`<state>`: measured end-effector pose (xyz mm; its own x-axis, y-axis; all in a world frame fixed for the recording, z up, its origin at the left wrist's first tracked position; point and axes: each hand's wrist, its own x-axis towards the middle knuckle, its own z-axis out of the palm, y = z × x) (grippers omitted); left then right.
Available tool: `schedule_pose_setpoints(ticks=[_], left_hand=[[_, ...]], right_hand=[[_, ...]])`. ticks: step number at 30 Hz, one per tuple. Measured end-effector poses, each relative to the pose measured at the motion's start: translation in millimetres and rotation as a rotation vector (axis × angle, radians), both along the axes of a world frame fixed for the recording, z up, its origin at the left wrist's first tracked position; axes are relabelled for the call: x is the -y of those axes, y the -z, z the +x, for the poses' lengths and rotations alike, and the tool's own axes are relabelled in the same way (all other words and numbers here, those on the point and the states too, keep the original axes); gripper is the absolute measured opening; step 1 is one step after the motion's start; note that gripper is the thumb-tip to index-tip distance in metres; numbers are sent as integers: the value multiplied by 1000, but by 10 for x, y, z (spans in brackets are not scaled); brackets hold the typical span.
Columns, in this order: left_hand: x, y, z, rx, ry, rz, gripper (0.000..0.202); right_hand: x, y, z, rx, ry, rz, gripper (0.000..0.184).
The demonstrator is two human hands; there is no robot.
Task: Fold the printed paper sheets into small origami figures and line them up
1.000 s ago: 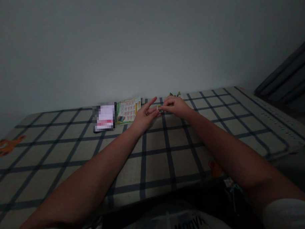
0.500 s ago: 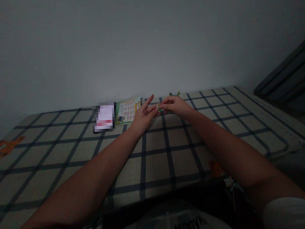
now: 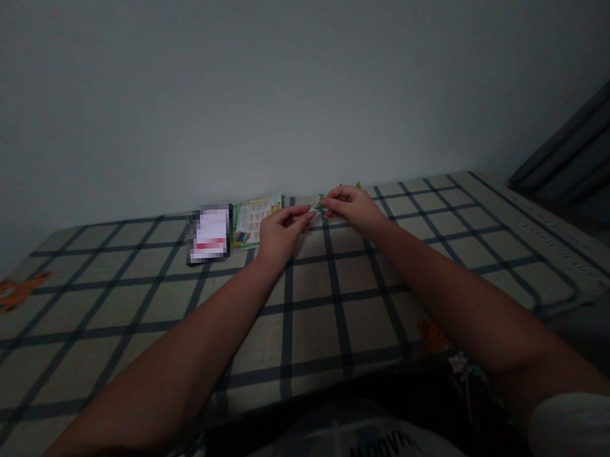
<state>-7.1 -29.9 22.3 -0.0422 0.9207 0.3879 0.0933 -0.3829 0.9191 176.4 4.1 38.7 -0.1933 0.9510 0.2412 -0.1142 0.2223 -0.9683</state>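
Between my two hands is a small green and white piece (image 3: 319, 205), too small and dim for me to tell its kind. My left hand (image 3: 281, 230) pinches its left side with thumb and fingertips. On the other side, the fingertips of my right hand (image 3: 351, 205) are closed on it too. Both hands are just above the checked cloth (image 3: 311, 275). Behind my right hand a bit of something green (image 3: 358, 184) shows, mostly hidden by the hand.
Left of my hands lies a printed leaflet (image 3: 254, 217) in green and white, partly behind my left hand. Beside it is a phone-like device (image 3: 209, 233) with a blurred, lit screen. A pale wall (image 3: 300, 89) rises behind the cloth. Dark folded fabric (image 3: 577, 152) hangs at the right.
My left hand's raised index finger has come down into a pinch on the small piece. My right hand has shifted slightly right and turned, and the piece is tilted differently.
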Motion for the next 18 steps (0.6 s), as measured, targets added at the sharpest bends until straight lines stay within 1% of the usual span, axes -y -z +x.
schedule_pose_setpoints(ticks=[2,6,11,13,15,18], left_hand=[[-2,-15,-7,-28,1,23,23],[-19,-35,-43,-107,-12,125,17],[-42,-34,-52,-106,27,172,18],[-47,-21,-33,-58,48,129,21],[-46,-8,-9,27,75,52,27],[-35,1,15,137,138,-59,43]], right_hand=[[3,-5,3,-20,-17,-34,39],[10,-22,24,-79,-75,-115,38],[9,-33,48,-122,-140,-158,39],[5,-35,57,-126,-144,-161,38],[5,-36,65,-130,-140,-164,38],[13,-41,72,-120,-151,-146,38]])
